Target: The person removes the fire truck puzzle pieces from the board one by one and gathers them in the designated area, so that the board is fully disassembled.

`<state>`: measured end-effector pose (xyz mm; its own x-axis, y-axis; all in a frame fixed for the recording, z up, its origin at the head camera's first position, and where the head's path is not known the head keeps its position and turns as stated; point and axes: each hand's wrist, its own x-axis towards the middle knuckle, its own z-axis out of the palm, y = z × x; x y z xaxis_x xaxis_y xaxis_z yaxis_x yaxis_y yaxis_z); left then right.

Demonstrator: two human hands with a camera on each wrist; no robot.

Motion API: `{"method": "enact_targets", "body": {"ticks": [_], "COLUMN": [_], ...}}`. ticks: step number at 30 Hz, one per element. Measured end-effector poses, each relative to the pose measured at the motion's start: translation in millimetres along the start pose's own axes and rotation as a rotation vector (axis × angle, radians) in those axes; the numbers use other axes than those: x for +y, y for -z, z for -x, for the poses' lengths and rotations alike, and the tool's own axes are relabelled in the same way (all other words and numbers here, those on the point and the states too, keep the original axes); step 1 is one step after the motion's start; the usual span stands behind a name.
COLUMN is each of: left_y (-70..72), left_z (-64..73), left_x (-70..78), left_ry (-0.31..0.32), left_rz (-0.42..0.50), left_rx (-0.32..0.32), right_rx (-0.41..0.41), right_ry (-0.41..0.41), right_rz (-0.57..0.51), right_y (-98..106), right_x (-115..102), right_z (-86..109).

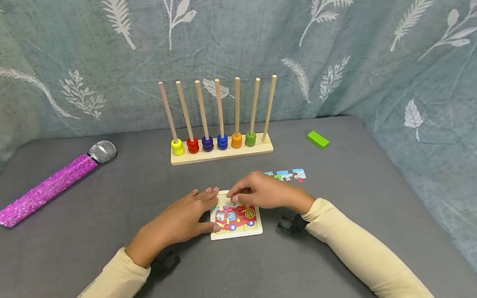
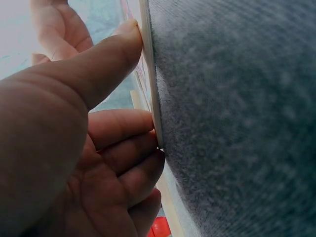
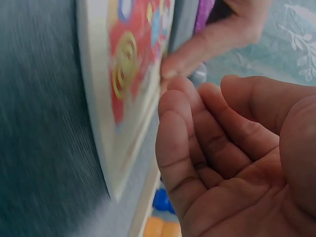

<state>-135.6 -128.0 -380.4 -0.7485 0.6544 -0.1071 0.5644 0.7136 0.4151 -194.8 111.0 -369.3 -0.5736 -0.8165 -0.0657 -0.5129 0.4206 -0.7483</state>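
Note:
A wooden puzzle board (image 1: 237,234) with a red cartoon truck picture lies flat on the table. My left hand (image 1: 181,218) rests at its left side, with fairly straight fingers near the far corner and the thumb on the near left edge. Over the board's upper part, my right hand (image 1: 265,192) pinches a small, pale puzzle piece (image 1: 234,205), mostly hidden by the fingers. In the right wrist view, curled fingers (image 3: 173,133) hang beside the board, and the piece cannot be made out. Loose puzzle pieces (image 1: 283,175) lie behind the right hand.
Behind the board stands a wooden rack (image 1: 222,155) with upright pegs and coloured rings. A green block (image 1: 317,140) lies at the back right. Far left is a microphone (image 1: 102,151) with a sparkly pink sleeve (image 1: 48,190). A leaf-patterned cloth (image 1: 232,40) hangs behind the grey table (image 1: 238,276).

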Motion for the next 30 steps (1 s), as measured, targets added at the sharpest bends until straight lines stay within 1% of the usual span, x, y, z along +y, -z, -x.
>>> {"method": "enact_targets", "body": {"ticks": [4,9,21,30], "left_y": [-1.9,-2.0,-2.0,-2.5], "left_z": [1.5,1.8,2.6,2.4], "left_x": [-0.5,-1.0,-1.6,-2.3], "left_ry": [0.0,-0.002,-0.014,-0.023], "left_rz": [0.006,0.009,-0.003,-0.006], "left_rx": [-0.002,0.003,0.018,0.027], "right_rx": [-0.009,0.005,0.013,0.003], "right_ry": [0.031,0.054,0.05,0.023], "right_rz": [0.007,0.037,0.035,0.029], "right_y": [-9.7,-13.5,-13.3,-13.9], "right_x": [0.9,-0.5,-1.0,-4.4], "right_z": [-3.5,-6.9,-8.8,-8.0]}}
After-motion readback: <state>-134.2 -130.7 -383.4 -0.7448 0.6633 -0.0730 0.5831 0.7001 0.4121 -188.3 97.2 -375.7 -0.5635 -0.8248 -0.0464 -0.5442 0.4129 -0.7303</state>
